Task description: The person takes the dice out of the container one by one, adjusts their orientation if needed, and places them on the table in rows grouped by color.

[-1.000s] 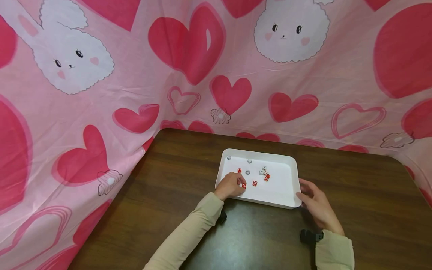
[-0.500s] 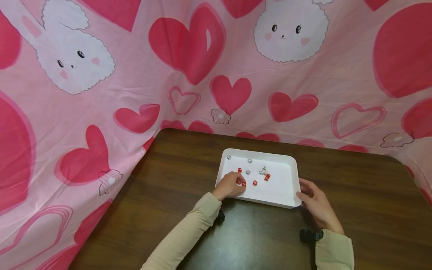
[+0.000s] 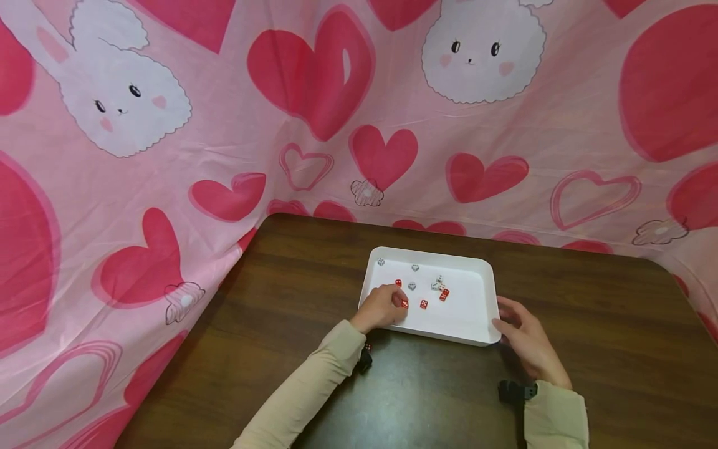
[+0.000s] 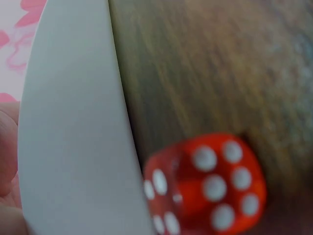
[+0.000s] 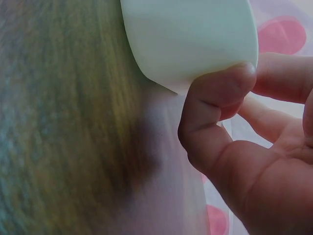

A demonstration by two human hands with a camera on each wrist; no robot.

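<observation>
From the head camera, a white tray (image 3: 475, 324) sits on the dark wooden surface (image 3: 589, 324) in front of a pink cloth (image 3: 224, 125) printed with hearts and rabbits. The left hand (image 3: 382, 308) reaches over the tray's near left rim, its fingers curled and pinching a red die (image 3: 404, 304) at their tips. Just beyond those fingertips lie another red die (image 3: 424, 304), a third (image 3: 444, 294), and several clear dice (image 3: 412, 286) further in. The right hand (image 3: 524, 342) is at the tray's near right corner, thumb against the rim.

The left wrist camera shows a red die (image 4: 208, 188) with white pips on the wood just outside the tray's wall (image 4: 73, 147), beneath the wrist; the fingers themselves barely show here.

The right wrist camera shows the thumb (image 5: 215, 98) pressed to the tray corner (image 5: 190, 39) from below, the other fingers (image 5: 283, 78) curling round behind it, grasping the rim.
</observation>
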